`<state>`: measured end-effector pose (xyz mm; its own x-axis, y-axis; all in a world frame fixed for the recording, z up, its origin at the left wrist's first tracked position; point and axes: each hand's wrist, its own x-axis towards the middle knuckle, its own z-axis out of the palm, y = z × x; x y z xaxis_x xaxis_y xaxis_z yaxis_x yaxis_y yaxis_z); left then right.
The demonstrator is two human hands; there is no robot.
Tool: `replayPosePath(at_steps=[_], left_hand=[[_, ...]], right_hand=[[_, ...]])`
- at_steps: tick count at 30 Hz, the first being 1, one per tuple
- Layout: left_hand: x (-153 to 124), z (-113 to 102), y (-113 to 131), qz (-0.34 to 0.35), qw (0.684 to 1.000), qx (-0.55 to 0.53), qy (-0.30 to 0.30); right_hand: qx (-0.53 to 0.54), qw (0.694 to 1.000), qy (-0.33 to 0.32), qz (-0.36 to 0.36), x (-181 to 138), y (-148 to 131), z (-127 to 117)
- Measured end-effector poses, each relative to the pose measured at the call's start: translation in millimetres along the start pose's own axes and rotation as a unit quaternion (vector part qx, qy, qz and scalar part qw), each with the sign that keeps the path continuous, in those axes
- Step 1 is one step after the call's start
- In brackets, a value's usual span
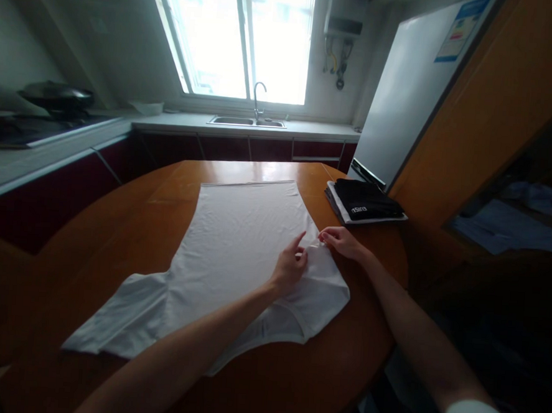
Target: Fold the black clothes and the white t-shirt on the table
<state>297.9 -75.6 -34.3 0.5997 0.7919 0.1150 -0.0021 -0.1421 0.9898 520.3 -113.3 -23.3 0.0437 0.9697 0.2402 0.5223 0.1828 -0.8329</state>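
Observation:
A white T-shirt [236, 241] lies spread flat on a round wooden table [130, 216], its collar towards me and one sleeve stretched out to the left. My left hand [290, 265] rests on the shirt's right side, fingers pinching the cloth near the right edge. My right hand [343, 240] meets it from the right and pinches the same edge of the shirt, where the right sleeve is folded in. Both hands are close together, almost touching.
A folded stack of black and white clothes [365, 202] sits at the table's far right edge. Behind are a counter with a sink [246, 122], a wok on a stove [56, 96] at left, and a white fridge [404, 96] at right.

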Motion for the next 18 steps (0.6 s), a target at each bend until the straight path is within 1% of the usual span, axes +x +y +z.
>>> replayPosePath(at_steps=[4, 7, 9, 11, 13, 16, 18], left_hand=[[3, -2, 6, -0.005, 0.999, -0.004, 0.04], [3, -4, 6, -0.004, 0.999, 0.007, 0.048], [4, -6, 3, 0.012, 0.998, 0.024, 0.05], [4, -7, 1, 0.039, 0.996, 0.057, 0.049], [3, -8, -1, 0.08, 0.99, 0.11, 0.045], [0, -8, 0, 0.142, 0.971, 0.191, 0.036], [-3, -8, 2, 0.167, 0.959, 0.225, 0.029]], right_hand=[[0.018, 1.0, -0.024, 0.004, -6, 0, -8], [0.012, 0.999, -0.05, 0.013, -7, -1, -10], [0.005, 0.998, -0.053, 0.021, -7, -1, -9], [-0.004, 0.999, -0.038, 0.019, -6, 1, -5], [-0.016, 1.0, -0.014, 0.007, -2, 3, -1], [-0.043, 0.999, 0.017, -0.01, 4, 8, 6], [-0.067, 0.997, 0.029, -0.015, 6, 11, 10]])
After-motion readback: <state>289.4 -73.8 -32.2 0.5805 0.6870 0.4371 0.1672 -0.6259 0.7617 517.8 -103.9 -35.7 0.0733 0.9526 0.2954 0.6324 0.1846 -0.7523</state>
